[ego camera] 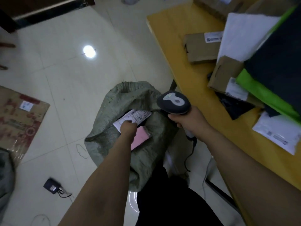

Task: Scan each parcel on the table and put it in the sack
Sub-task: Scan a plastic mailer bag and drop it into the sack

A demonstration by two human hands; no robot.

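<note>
Item one, I log the woven grey-green sack, standing open on the tiled floor just beside the near corner of the yellow bench. Item two, the labelled parcel, dark with a white shipping label facing up, sits in the sack's mouth; my left hand reaches down to it, fingers curled over its near edge and holding it. Item three, a pink parcel lies inside the sack, just below that hand and partly hidden by the wrist. Item four, the scanner, dark grey with a pale top panel, is gripped by the handle in my right hand, all fingers wrapped round it, its head over the sack's right rim and its cable hanging below. Item five, stock on the bench: a brown carton with a label at its corner, a white mailer, a large dark bag with green trim, a small cardboard box, a black poly bag and a second white mailer at the near edge. Item six, on the floor well apart to the left: a printed flat carton and a small black adapter.
</note>
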